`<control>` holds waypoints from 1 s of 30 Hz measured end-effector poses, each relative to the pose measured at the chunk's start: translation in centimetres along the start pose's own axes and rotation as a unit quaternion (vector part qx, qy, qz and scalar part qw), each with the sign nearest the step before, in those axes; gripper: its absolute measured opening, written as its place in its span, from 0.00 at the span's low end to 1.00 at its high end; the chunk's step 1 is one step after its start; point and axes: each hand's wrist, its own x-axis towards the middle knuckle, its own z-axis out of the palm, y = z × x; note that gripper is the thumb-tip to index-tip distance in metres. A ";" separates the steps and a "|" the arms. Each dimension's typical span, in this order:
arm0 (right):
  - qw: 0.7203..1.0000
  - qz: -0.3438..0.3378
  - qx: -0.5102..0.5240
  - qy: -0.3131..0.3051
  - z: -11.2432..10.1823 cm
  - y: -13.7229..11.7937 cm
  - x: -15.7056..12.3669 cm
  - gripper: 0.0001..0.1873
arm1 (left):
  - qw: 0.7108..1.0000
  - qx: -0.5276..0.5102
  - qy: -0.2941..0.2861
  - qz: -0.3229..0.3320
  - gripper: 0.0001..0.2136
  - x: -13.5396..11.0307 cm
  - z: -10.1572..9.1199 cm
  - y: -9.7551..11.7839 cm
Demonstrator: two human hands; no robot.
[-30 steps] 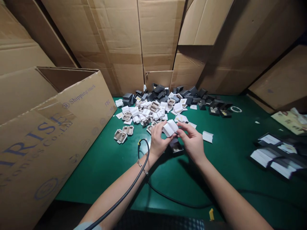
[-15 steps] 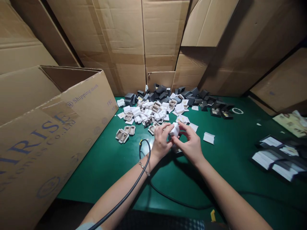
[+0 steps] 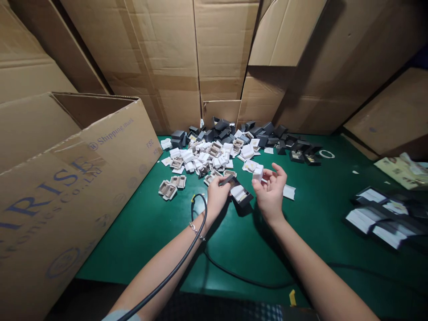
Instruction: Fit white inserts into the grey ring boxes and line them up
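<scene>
My left hand grips a small black box by its left edge, tilted above the table. Something white lies inside the box. In my right hand a small folded white paper insert is pinched between thumb and fingers, a little to the right of the box. Behind both hands spreads a pile of white paper inserts, some turned with their brown insides up. Black boxes are heaped along the back of that pile.
A large cardboard carton stands open at the left. Black boxes with white contents are grouped at the right. A black cable crosses the green table and my left forearm. Cardboard sheets wall the back.
My hands have moved apart. The white insert has gone right with my right hand, and the black box, mostly hidden before, is now lifted in my left hand.
</scene>
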 end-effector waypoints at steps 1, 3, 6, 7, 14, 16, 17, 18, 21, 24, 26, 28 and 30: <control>0.998 -0.052 -0.030 -0.003 0.1 0.0 -0.4 0.32 | 0.999 -0.031 0.012 -0.020 0.08 0.0 0.0 0.0; 0.974 -0.200 -0.101 -0.034 0.2 -0.2 -1.3 0.34 | 0.995 -0.084 0.030 -0.035 0.08 0.0 0.1 0.2; 0.902 -0.393 -0.163 -0.079 0.5 -1.0 -2.5 0.33 | 0.988 -0.147 0.028 -0.037 0.11 -0.3 0.2 0.5; 0.888 -0.420 -0.170 -0.080 0.7 -1.3 -2.8 0.33 | 0.985 -0.168 0.015 -0.043 0.13 -0.4 0.3 0.6; 0.889 -0.405 -0.209 -0.046 1.0 -1.3 -2.5 0.36 | 0.946 -0.278 -0.142 -0.087 0.13 -1.4 1.0 -0.1; 0.902 -0.379 -0.205 -0.032 0.7 -0.7 -2.0 0.37 | 0.925 -0.306 -0.193 -0.117 0.14 -1.6 1.0 -0.2; 0.908 -0.367 -0.198 -0.026 0.6 -0.5 -1.7 0.37 | 0.913 -0.320 -0.215 -0.134 0.13 -1.7 0.9 -0.2; 0.914 -0.359 -0.190 -0.023 0.4 -0.2 -1.5 0.38 | 0.900 -0.332 -0.236 -0.154 0.12 -1.7 0.8 -0.1; 0.916 -0.365 -0.164 -0.032 0.1 0.3 -0.9 0.40 | 0.863 -0.348 -0.294 -0.218 0.11 -1.7 0.5 0.3; 0.918 -0.371 -0.131 -0.052 0.0 0.5 -0.8 0.42 | 0.856 -0.352 -0.306 -0.224 0.10 -1.7 0.6 0.3; 0.916 -0.377 -0.122 -0.063 0.1 0.5 -0.8 0.43 | 0.854 -0.362 -0.298 -0.224 0.09 -1.6 0.8 0.2; 0.905 -0.396 -0.137 -0.069 0.1 0.2 -0.9 0.41 | 0.846 -0.376 -0.287 -0.247 0.08 -1.6 0.8 0.2; 0.893 -0.413 -0.165 -0.072 0.0 -0.4 -1.0 0.38 | 0.836 -0.384 -0.275 -0.279 0.05 -1.6 0.6 0.5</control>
